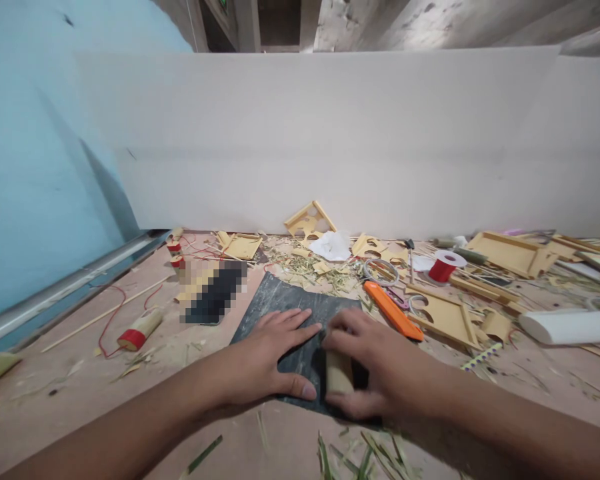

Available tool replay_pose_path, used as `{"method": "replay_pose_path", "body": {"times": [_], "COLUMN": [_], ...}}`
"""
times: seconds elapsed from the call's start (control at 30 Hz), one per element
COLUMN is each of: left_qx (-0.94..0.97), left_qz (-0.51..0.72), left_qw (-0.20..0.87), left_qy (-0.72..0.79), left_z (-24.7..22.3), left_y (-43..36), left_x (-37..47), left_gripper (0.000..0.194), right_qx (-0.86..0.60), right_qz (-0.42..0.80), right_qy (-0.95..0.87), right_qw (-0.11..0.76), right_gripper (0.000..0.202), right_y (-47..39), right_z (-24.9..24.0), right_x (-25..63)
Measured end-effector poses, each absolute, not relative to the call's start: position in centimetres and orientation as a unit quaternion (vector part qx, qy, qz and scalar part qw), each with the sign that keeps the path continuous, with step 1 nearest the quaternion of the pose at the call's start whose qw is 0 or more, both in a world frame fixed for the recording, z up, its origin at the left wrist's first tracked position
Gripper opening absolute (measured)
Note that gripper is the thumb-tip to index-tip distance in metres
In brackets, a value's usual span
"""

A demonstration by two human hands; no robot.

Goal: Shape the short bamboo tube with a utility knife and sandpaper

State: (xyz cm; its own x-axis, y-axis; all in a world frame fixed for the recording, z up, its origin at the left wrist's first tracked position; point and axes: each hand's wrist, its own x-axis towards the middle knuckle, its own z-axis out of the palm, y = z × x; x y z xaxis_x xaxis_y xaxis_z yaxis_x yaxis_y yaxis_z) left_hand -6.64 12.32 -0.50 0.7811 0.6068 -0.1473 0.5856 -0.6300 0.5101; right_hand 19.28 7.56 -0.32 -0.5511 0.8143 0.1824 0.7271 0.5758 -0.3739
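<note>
A dark sheet that looks like sandpaper [300,307] lies flat on the work surface in front of me. My left hand [285,353] rests on it with the fingers spread. Just to the right, my right hand [360,363] is closed around a short piece of bamboo [338,373], which lies against the dark sheet. The fingers hide part of that piece, and the hand is slightly blurred. Right of the sheet, beyond my right hand, is an orange utility knife [393,310].
Bamboo shavings [375,453] are scattered near me and at the back. On the left lies a bamboo piece with a red band [140,330]. A red thread spool [445,267], thin wooden frames [440,317] and a white roll [570,327] stand right. A white panel [330,140] closes the back.
</note>
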Motion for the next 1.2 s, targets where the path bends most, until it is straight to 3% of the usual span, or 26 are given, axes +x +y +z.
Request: {"method": "replay_pose_path", "body": {"times": [0.17, 0.33, 0.57, 0.73, 0.9, 1.07, 1.2], "left_qx": [0.905, 0.897, 0.905, 0.902, 0.899, 0.897, 0.902], "left_qz": [0.01, 0.049, -0.016, -0.028, -0.022, -0.028, -0.03], "left_qw": [0.265, 0.278, 0.217, 0.21, 0.204, 0.206, 0.196], "left_qy": [0.332, 0.34, 0.365, 0.377, 0.388, 0.389, 0.384], "left_z": [-0.9, -0.3, 0.0, -0.2, 0.0, -0.1, -0.1], "left_y": [12.2, 12.9, 14.5, 14.1, 13.6, 13.6, 13.5], "left_x": [-6.4, -7.4, -9.0, -8.4, -7.8, -7.7, -7.5], "left_gripper": [0.094, 0.082, 0.095, 0.096, 0.094, 0.095, 0.094], "right_qx": [-0.497, -0.492, -0.504, -0.43, -0.526, -0.427, -0.506], "right_qz": [0.079, 0.053, 0.077, 0.129, 0.101, 0.147, 0.112], "right_qy": [-0.841, -0.846, -0.836, -0.875, -0.819, -0.869, -0.822], "right_qw": [0.199, 0.198, 0.205, 0.181, 0.206, 0.202, 0.235], "right_gripper": [0.038, 0.036, 0.034, 0.044, 0.036, 0.046, 0.036], "right_y": [9.1, 10.7, 8.6, 6.8, 7.3, 7.1, 8.4], "right_z": [-1.0, -1.4, -0.8, -0.3, -0.6, -0.8, -1.0], "right_x": [20.2, 21.6, 19.9, 18.6, 19.5, 18.7, 19.2]}}
